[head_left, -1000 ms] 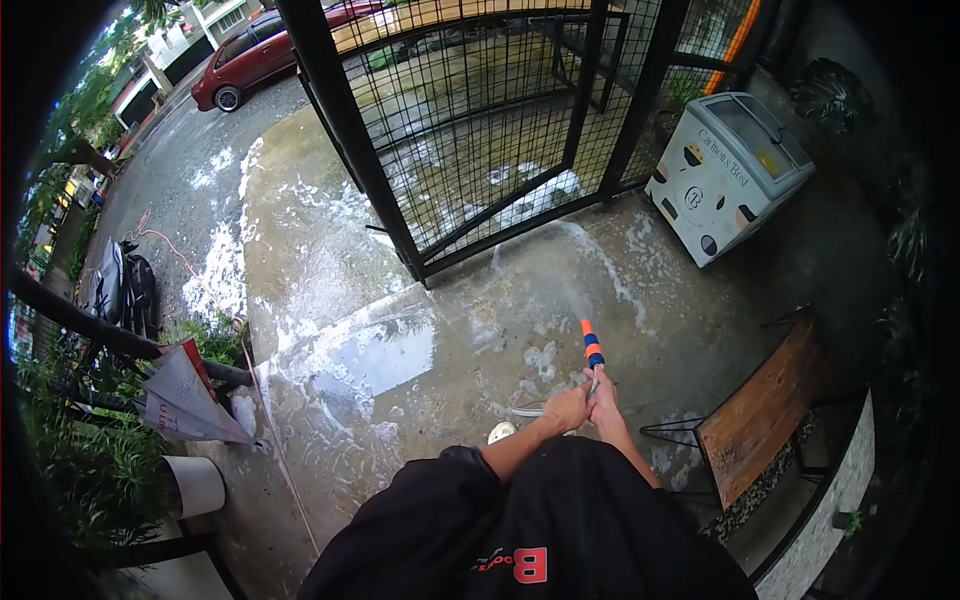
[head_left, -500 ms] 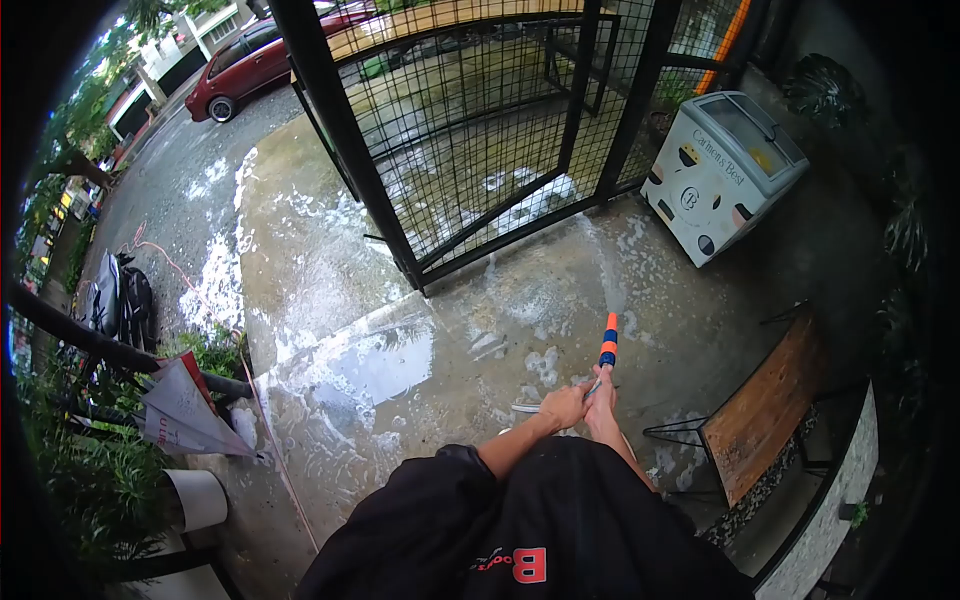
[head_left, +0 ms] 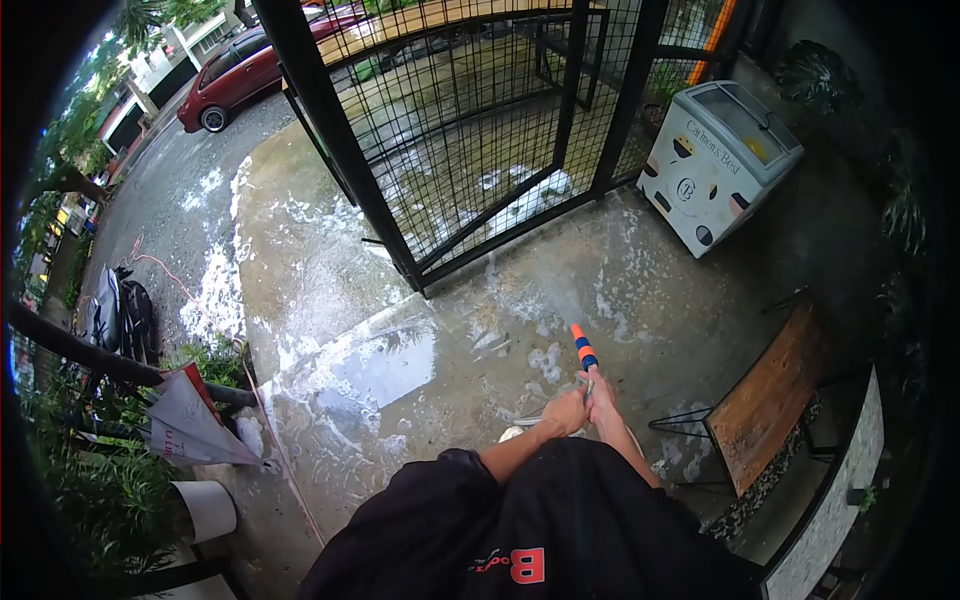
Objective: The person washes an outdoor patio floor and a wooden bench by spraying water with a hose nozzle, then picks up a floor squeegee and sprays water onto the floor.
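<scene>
An orange and blue hose nozzle [head_left: 585, 350] points forward and slightly left over the wet concrete floor [head_left: 520, 350], with faint spray at its tip. My right hand [head_left: 601, 393] is wrapped round the nozzle's rear end. Just left of it, my left hand [head_left: 567, 411] is closed on the hose close behind the nozzle, touching my right hand. A short loop of pale hose shows beside my left hand. White foam [head_left: 545, 362] lies in patches on the floor ahead.
Ahead stands a black mesh gate [head_left: 470, 150], with a white freezer [head_left: 715, 165] to its right. A wooden bench [head_left: 765, 400] is at the right. A folded umbrella [head_left: 190, 425], white pot [head_left: 208, 510] and plants are at the left. A red car [head_left: 235, 80] stands outside.
The nozzle first swung right, then back left, and now tilts left. Both hands moved with it and kept their hold. The foam line near the freezer has broken up.
</scene>
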Motion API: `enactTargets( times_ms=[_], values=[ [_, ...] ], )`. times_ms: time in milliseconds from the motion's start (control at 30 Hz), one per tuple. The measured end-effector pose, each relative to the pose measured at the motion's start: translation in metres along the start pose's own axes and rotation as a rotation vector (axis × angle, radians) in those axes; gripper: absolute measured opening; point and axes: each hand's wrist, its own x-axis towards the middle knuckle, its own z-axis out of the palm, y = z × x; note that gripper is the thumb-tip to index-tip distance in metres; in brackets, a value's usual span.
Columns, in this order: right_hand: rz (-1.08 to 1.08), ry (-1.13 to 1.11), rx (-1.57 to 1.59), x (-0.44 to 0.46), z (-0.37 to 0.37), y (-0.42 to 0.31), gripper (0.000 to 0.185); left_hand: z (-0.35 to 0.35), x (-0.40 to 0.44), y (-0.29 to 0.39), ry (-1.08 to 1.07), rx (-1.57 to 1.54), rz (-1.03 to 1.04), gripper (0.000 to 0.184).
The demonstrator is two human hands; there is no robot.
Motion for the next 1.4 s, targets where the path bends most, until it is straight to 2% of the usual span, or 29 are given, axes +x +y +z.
enactTargets(
  times_ms=[367,467,567,800,1000,1133,1233,1400],
  values=[
    [0.011,0.01,-0.053,0.0,0.03,0.023,0.038,-0.005,-0.023,-0.018,0.077,-0.031,-0.081,0.034],
    [0.046,-0.03,-0.111,-0.031,0.037,0.02,0.038,0.008,-0.033,-0.026,0.077,-0.039,-0.114,0.033],
    [0.053,-0.123,-0.073,-0.024,0.024,0.044,0.039,0.016,-0.047,-0.029,0.093,-0.036,-0.125,0.033],
    [0.036,-0.161,-0.123,-0.075,0.001,0.096,0.04,0.053,-0.115,-0.028,0.125,-0.062,-0.137,0.033],
    [-0.018,-0.103,-0.12,-0.128,-0.012,0.157,0.038,0.093,-0.19,-0.03,0.203,-0.007,-0.12,0.035],
    [-0.039,-0.065,-0.027,-0.165,-0.029,0.183,0.037,0.114,-0.219,-0.034,0.131,0.003,-0.131,0.037],
    [-0.136,0.218,-0.106,-0.182,-0.035,0.2,0.037,0.13,-0.235,-0.037,0.126,0.07,-0.045,0.037],
    [-0.124,0.313,0.018,-0.208,-0.069,0.224,0.036,0.152,-0.26,-0.02,-0.023,0.12,-0.012,0.037]
  ],
)
